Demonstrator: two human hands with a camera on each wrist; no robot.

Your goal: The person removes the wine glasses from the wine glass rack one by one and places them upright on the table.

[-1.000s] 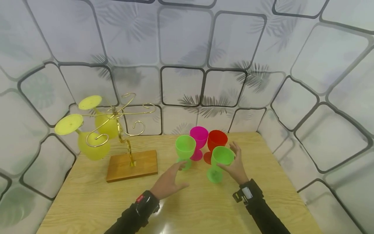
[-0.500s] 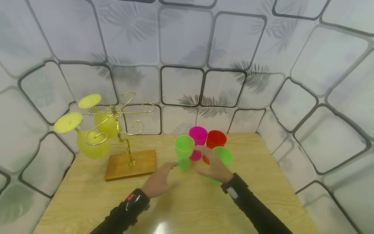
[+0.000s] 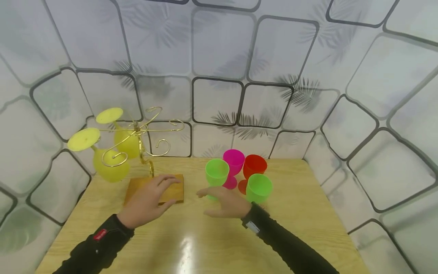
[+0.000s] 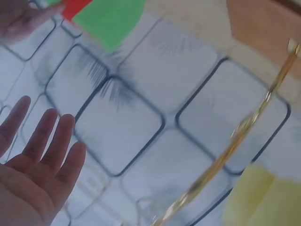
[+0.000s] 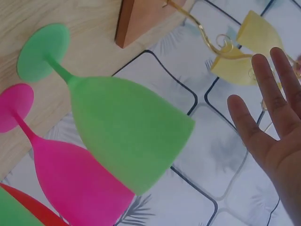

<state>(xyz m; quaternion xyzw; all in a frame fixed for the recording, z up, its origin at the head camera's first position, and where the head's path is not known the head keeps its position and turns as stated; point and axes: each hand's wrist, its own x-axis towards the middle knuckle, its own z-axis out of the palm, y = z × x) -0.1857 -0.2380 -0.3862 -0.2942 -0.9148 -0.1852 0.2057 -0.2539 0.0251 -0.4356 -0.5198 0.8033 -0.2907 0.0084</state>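
My left hand (image 3: 147, 201), fingers loosely spread, hovers before the wooden base (image 3: 174, 192) of a gold wire glass rack (image 3: 137, 131). Two yellow goblets (image 3: 111, 165) hang upside down from its left arms. Empty-handed, my right hand (image 3: 226, 203) reaches leftward with straight fingers, partly covering the left green goblet (image 3: 217, 173) in the head view. That goblet stands upright on the table in the right wrist view, apart from the hand. A magenta goblet (image 3: 234, 161), a red goblet (image 3: 255, 166) and a second green goblet (image 3: 259, 188) stand close by, also upright.
A light wooden table (image 3: 294, 220) carries everything. Patterned white wall covering (image 3: 219, 99) encloses its back and sides. Curled rack arms (image 3: 176, 122) stick out to the right without goblets on them.
My right hand has left the right green goblet and swept left, now before the other green goblet. My left hand has moved left to the rack's base. The goblets stay put.
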